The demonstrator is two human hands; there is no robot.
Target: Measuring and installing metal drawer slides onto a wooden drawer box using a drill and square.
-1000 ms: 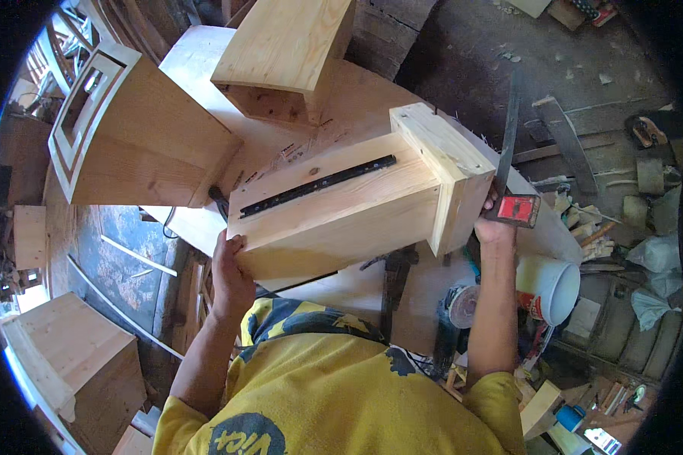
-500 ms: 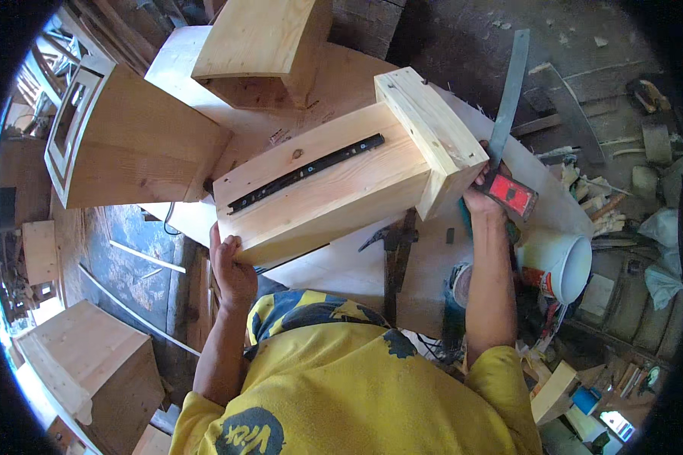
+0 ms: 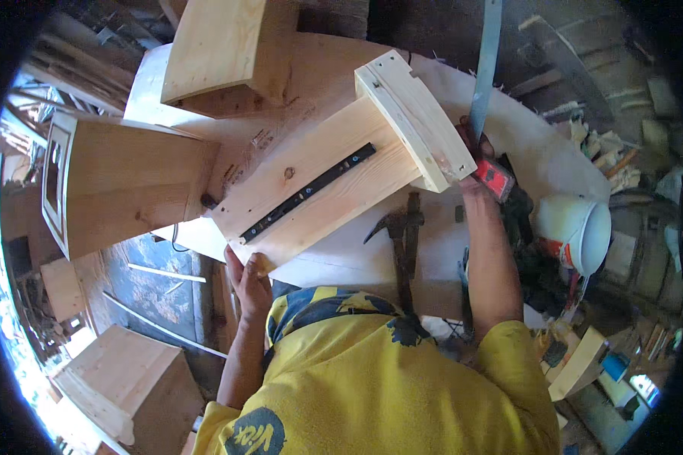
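Note:
A pale wooden drawer (image 3: pixel 319 171) lies slantwise before me, its side with a black metal drawer slide (image 3: pixel 309 192) turned up. Its thick front panel (image 3: pixel 413 121) is at the upper right. My left hand (image 3: pixel 248 284) grips the drawer's near lower corner, thumb on the wood. Against the front panel's right end, my right hand (image 3: pixel 478 155) is closed around a try square with a red handle (image 3: pixel 494 180); its steel blade (image 3: pixel 486 64) points away from me. The drawer's end partly hides these fingers, so whether they also grip the wood is unclear.
A claw hammer (image 3: pixel 399 246) rests on the white worktable (image 3: pixel 341 258) near my body. Two wooden boxes (image 3: pixel 129 178) (image 3: pixel 220 53) stand left and behind. A white bucket (image 3: pixel 577 231) is at right, another wooden box (image 3: pixel 129 379) at lower left. Wood scraps (image 3: pixel 607 155) lie far right.
The drawer has rolled so its slide side faces up more squarely, and its near edge face no longer shows. Both hands have moved with it, the square too. The whole view has shifted slightly.

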